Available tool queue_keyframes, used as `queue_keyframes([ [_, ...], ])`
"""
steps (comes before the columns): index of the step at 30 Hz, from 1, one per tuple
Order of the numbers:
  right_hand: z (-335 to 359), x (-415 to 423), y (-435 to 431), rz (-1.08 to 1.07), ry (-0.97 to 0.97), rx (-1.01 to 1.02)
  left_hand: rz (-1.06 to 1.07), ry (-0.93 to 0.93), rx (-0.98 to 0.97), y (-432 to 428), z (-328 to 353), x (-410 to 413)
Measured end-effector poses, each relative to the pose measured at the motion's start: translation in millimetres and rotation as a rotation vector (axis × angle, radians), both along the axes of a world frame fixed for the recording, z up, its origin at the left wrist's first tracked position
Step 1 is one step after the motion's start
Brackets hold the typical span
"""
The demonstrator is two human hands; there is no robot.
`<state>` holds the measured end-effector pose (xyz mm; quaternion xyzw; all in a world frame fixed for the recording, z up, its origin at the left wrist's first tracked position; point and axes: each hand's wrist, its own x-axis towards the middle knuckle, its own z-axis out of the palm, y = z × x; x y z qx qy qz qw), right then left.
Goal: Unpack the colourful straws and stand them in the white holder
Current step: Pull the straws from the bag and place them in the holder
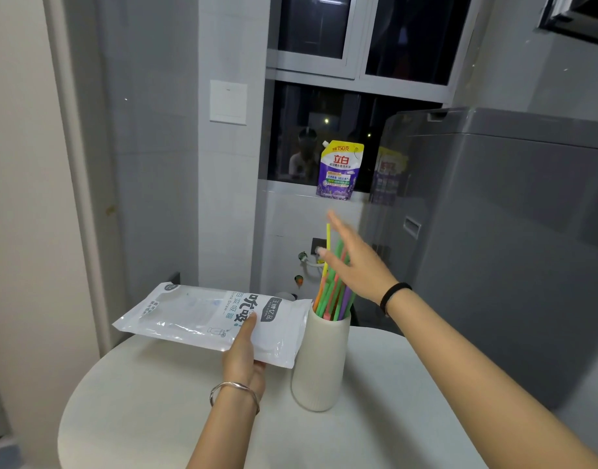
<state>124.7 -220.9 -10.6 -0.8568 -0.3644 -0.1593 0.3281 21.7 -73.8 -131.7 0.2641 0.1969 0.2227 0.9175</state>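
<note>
Most straws (334, 292) already stand in the white holder (319, 363) on the table (155, 401) | left hand (245, 357) pinches the flat, empty-looking packet (202, 316) | right hand (351, 262) spread open at the tips, I judge nearly done; only tidying left.

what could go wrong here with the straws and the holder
The right hand is open and spread against the straws, which lean and fan out of the white holder; a push could flick some out, especially the taller yellow straw. The holder is tall and narrow, so a sideways knock might tip it on the table. The packet in the left hand sits close to the holder's rim and could bump it.
</note>
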Motion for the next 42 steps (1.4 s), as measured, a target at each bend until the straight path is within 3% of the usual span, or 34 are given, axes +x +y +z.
queue_keyframes([
  [2, -8, 1, -1, -0.056, -0.015, -0.259, -0.007, 0.004, 0.002, 0, -1, 0],
  [4, -12, 0, -3, -0.077, -0.021, -0.375, -0.009, 0.005, 0.003, 0, -1, -1],
  [6, -8, -3, -6, -0.075, -0.047, -0.408, -0.005, 0.004, 0.001, 1, -2, -1],
  [10, -4, -9, -8, -0.089, -0.034, -0.253, -0.006, 0.004, -0.005, 1, -2, -1],
  [15, -26, -11, -2, -0.113, -0.054, -0.56, -0.008, 0.008, -0.019, -2, -4, -2],
  [20, -28, -16, -7, -0.112, -0.205, -0.131, -0.009, 0.01, -0.014, 0, -3, -4],
  [24, -44, -23, -4, -0.033, -0.136, -0.366, -0.011, 0.014, -0.025, -2, -3, -4],
  [27, -42, -19, -4, -0.035, -0.117, -0.247, -0.013, 0.023, -0.031, -2, -4, -6],
  [31, -39, -17, -3, -0.219, -0.027, -0.025, -0.008, 0.024, -0.032, 0, -4, -6],
  [36, -40, -13, -3, -0.238, -0.01, -0.24, -0.008, 0.018, -0.03, 2, -5, -6],
  [39, -38, -14, 1, -0.28, -0.055, -0.161, -0.011, 0.019, -0.02, 2, -6, -6],
  [42, -39, -14, 5, -0.236, 0.062, -0.145, -0.016, 0.015, -0.019, 2, -7, -5],
])
